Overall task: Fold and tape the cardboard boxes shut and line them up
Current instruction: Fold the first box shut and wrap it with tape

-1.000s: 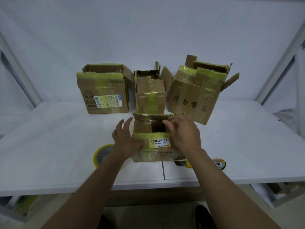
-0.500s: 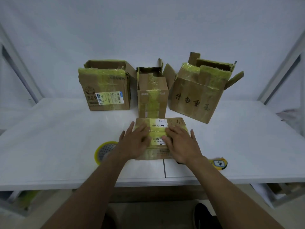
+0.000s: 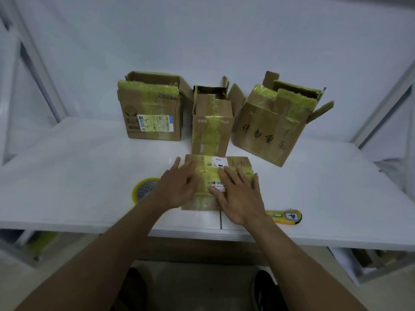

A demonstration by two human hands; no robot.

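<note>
A small cardboard box [image 3: 233, 163] with yellow tape and a barcode label sits near the front of the white table [image 3: 67, 176], its top flaps folded flat. My left hand [image 3: 177, 187] presses flat on the left part of its top. My right hand [image 3: 240, 194] presses flat on the right part, fingers spread. Behind it stand three open boxes in a row: a left box [image 3: 152, 115] with a printed label, a narrow middle box [image 3: 212, 124], and a right box [image 3: 274, 129] with black handwriting, turned at an angle.
A yellow tape roll [image 3: 143, 189] lies on the table left of my left hand. A yellow utility knife [image 3: 285, 216] lies to the right, near the table's front edge. White frame posts stand at both sides.
The small box's flaps were open a second ago and are now folded down. Both hands moved from its opening to lie flat on its top.
</note>
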